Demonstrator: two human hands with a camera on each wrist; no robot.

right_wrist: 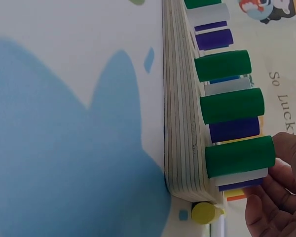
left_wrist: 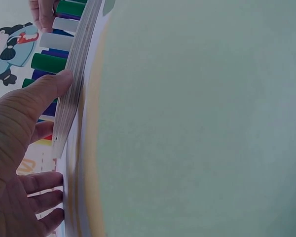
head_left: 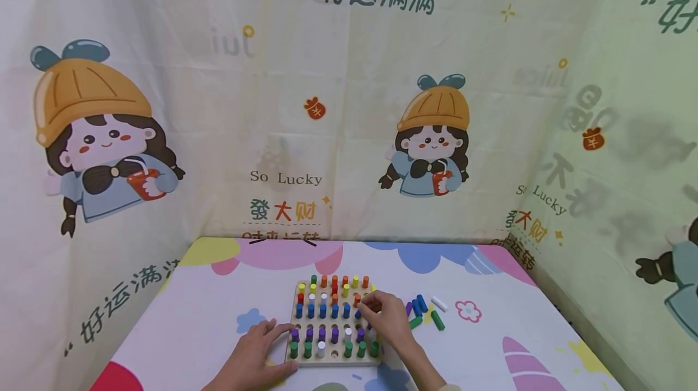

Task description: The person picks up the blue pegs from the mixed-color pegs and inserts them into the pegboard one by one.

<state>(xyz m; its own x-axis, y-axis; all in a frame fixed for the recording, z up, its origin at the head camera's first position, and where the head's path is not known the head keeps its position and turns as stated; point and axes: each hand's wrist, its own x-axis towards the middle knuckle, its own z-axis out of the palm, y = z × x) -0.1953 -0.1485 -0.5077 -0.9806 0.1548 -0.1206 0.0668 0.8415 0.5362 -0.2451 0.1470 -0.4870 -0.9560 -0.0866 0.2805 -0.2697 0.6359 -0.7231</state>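
Observation:
A wooden pegboard [head_left: 332, 362] with rows of coloured pegs lies on the table. Its left front corner sits between the thumb and index finger of my left hand [head_left: 254, 351], which steadies it. In the left wrist view the thumb presses the board's edge and the other fingers spread below. My right hand [head_left: 389, 318] is over the board's right side, its thumb and index finger pinching an orange peg [head_left: 357, 299] beside a blue peg [head_left: 358, 312]. Green pegs [right_wrist: 240, 157] in the right wrist view partly hide that hand's fingertips.
Loose pegs lie right of the board, including a white peg [head_left: 438, 304], a green peg [head_left: 437, 320] and a blue peg [head_left: 422, 303]. A yellow peg [right_wrist: 204, 213] is beside the board's right front corner. Printed cloth [head_left: 349, 136] hangs behind the patterned table [head_left: 191, 318].

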